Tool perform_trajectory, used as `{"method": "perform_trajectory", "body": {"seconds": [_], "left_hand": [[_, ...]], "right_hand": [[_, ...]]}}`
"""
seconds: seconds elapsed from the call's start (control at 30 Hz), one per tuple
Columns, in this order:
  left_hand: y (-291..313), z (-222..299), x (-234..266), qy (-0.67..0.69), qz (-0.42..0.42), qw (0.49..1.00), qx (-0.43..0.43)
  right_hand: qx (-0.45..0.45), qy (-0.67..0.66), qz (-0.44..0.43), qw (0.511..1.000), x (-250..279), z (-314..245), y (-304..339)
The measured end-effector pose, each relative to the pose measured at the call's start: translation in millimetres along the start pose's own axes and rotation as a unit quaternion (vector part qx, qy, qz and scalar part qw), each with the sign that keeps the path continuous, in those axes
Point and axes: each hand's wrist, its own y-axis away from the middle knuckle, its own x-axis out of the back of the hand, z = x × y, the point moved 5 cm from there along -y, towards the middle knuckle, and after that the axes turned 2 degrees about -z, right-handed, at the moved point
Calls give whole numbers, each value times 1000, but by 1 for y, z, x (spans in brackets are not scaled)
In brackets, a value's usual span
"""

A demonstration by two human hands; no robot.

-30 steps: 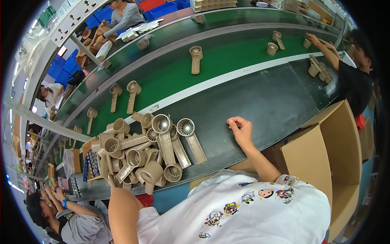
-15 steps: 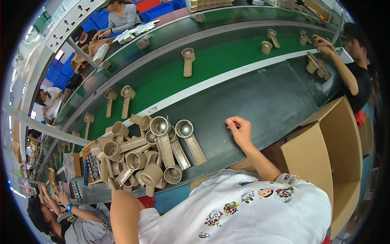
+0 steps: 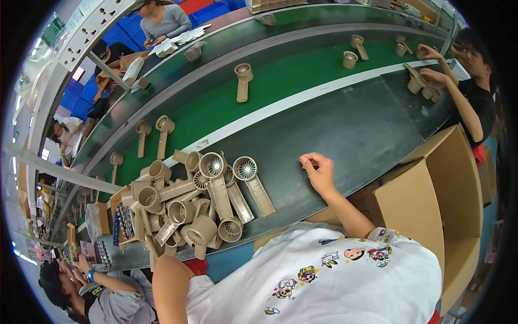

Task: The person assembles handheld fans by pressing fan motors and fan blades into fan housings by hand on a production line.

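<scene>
My right hand (image 3: 318, 168) is over the dark worktop (image 3: 345, 127), its fingers curled together with nothing seen in them. To its left stands a fan housing (image 3: 246, 169), beige plastic with a round grille and a long flat handle. Beside that lies a heap of similar fan housings (image 3: 181, 210), tumbled over one another with several handles pointing toward me. My left arm (image 3: 171, 286) comes up from the lower edge next to the near side of the heap. The left hand itself does not show.
Beyond the worktop, a green conveyor belt (image 3: 291, 86) carries spaced-out beige housings. An open cardboard box (image 3: 413, 216) stands at my right. A co-worker (image 3: 475, 92) at the far right handles housings; another person (image 3: 102, 289) sits at lower left. A metal frame with sockets (image 3: 89, 32) rises at left.
The housings on the green belt have shifted slightly left. At the far right, the co-worker's second hand has come onto the housings. My right hand has stayed put; my left arm has moved slightly.
</scene>
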Motion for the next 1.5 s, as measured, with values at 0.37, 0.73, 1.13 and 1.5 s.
{"method": "perform_trajectory", "body": {"seconds": [0.37, 0.73, 1.13, 1.5], "left_hand": [[198, -70, 1, 109, 198, 785, 577], [287, -92, -47, 418, 482, 340, 691], [314, -115, -68, 419, 461, 344, 702], [327, -139, -84, 171, 210, 481, 834]], "right_hand": [[23, 207, -245, 947, -72, -57, 44], [-79, 9, -303, 950, -84, -21, 33], [-208, -275, -211, 915, 0, -70, 26], [-108, -33, -158, 981, -1, -56, 25]]}}
